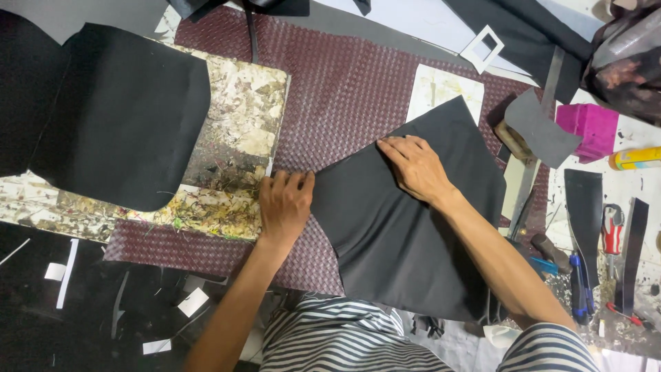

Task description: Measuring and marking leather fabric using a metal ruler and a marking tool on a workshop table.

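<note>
The left hand [284,204] is lying palm down with its fingers curled over the left edge of a black fabric panel [406,227], pinching nothing, just pressing where that edge meets the maroon woven sheet [344,89]. The right hand [414,165] is resting flat and open on the upper part of the same panel, fingers spread toward its top left corner. The panel is sitting tilted on the maroon sheet, its lower end reaching down to the person's striped clothing [344,337]. To the left, a second black panel [117,117] is lying on a paint-spattered board [241,131], well apart from both hands. At the right, a pink block [589,127], a yellow tube [637,158] and red-handled pliers [612,231] are lying among dark offcuts.
</note>
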